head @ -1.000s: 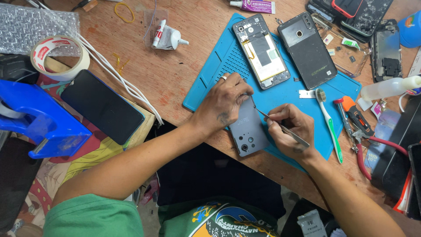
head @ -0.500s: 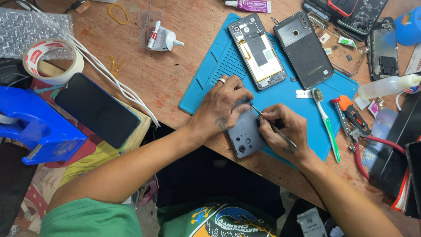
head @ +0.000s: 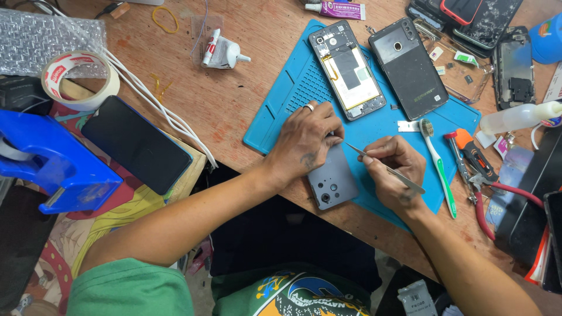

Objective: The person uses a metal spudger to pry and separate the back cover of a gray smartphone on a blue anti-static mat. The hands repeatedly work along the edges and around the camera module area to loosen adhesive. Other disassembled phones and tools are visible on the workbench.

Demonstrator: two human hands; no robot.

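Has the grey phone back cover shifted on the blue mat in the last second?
No. The grey back cover lies at the same spot on the blue mat's near edge, under the left hand; only the camera view shifted.

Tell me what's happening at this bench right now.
A person is working on a grey phone back cover lying on a blue work mat. The left hand presses the cover down, while the right hand holds metal tweezers with the tip at its edge. An opened phone and a toothbrush lie nearby.
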